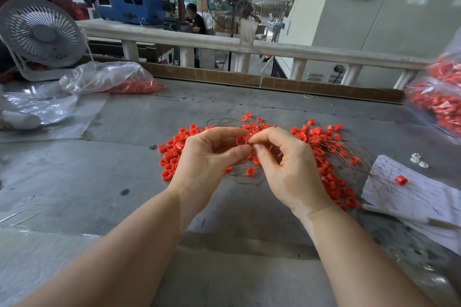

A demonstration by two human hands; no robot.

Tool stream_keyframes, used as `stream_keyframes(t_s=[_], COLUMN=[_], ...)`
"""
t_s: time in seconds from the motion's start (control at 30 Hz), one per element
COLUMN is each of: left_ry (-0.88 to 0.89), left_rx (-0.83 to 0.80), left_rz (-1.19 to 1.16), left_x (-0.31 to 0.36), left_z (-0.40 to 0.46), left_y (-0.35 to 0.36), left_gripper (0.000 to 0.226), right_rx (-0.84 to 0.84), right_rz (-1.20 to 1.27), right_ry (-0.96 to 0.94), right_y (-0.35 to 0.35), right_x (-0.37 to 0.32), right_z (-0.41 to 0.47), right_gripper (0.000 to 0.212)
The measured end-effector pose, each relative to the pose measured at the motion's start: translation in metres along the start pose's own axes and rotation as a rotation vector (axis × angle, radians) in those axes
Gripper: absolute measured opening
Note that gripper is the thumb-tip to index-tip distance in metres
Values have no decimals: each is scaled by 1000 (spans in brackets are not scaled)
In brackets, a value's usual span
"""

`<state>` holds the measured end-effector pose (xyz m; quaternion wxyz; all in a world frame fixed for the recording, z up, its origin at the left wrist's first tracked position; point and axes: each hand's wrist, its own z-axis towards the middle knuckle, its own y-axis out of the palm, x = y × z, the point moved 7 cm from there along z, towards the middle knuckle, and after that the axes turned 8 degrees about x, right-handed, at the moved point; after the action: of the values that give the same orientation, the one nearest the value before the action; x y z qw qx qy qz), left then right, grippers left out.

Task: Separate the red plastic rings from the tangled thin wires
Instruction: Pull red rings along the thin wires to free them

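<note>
Red ring pinched by left hand, right hand pinching wires, grey table bare nearside.

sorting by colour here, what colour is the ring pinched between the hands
Red. The ring pinched by the left hand shows best in the head view.

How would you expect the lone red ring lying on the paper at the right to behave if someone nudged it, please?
The red ring lies on its side on the paper, so it would probably roll. It looks like small hollow plastic, so likely very light. Thin wires fan out beside it and might snag it, though whether one threads through it is unclear.
</note>
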<state>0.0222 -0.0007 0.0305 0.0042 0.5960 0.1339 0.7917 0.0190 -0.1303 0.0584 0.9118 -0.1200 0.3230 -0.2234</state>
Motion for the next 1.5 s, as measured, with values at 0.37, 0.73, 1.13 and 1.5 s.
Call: stream_keyframes(t_s=[0.37, 0.73, 1.13, 1.5], left_ry=[-224, -323, -310, -301], left_rx=[-57, -52, -53, -49], left_rz=[-253, -344, -335, -370], left_x=[-11, -9, -7, -9], left_z=[0, -1, -3, -2], left_y=[6, 6, 7, 7], left_gripper=[34, 29, 33, 21], right_rx=[49, 42, 39, 18], right_rz=[-45, -60, -42, -35], right_ry=[62, 43, 43, 66], right_y=[-4, -5, -5, -3], right_x=[6, 4, 4, 6], right_z=[1, 2, 1, 1], right_gripper=[12, 13, 13, 13])
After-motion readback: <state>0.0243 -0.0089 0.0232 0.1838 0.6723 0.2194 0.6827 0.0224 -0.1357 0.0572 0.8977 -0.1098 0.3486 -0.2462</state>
